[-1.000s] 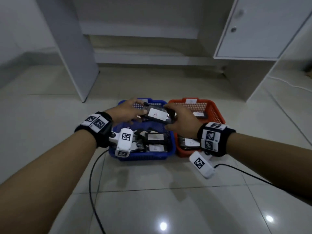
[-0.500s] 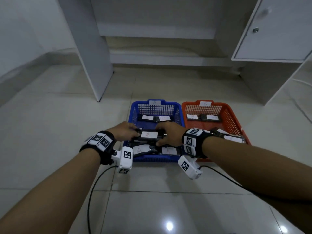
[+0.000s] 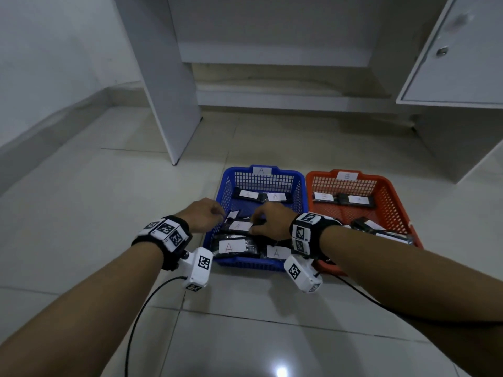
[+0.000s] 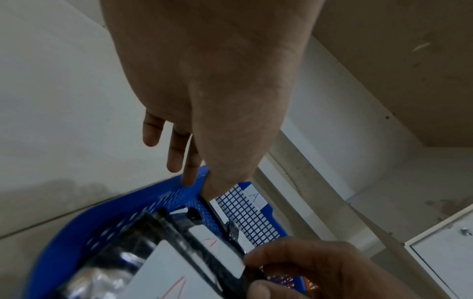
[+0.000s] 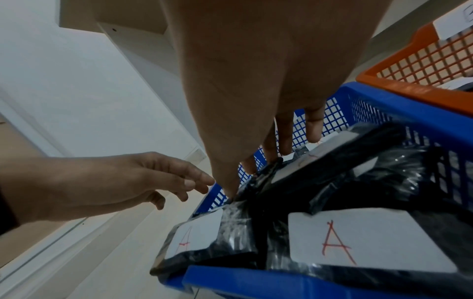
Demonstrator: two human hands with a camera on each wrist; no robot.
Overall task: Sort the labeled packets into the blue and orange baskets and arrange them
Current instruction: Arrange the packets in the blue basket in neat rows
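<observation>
The blue basket (image 3: 261, 180) tagged A and the orange basket (image 3: 351, 186) tagged B stand side by side on the floor. My right hand (image 3: 258, 223) pinches a black packet with a white A label (image 3: 239, 226) low inside the blue basket; the right wrist view shows thumb and fingers on this packet (image 5: 294, 168). My left hand (image 3: 215, 214) hovers at the basket's left rim with loose fingers (image 4: 176, 153), holding nothing. More A packets (image 3: 228, 246) lie in the blue basket. B packets (image 3: 324, 197) lie in the orange one.
A white upright panel (image 3: 174, 104) stands behind and left of the baskets. A cabinet door (image 3: 462, 50) hangs at the upper right. Black cables (image 3: 141, 308) trail from both wrists across the tiled floor in front of the baskets.
The A packet, held above the baskets by both hands a second ago, has come down into the blue basket. My left hand has let go and drawn back to the left rim.
</observation>
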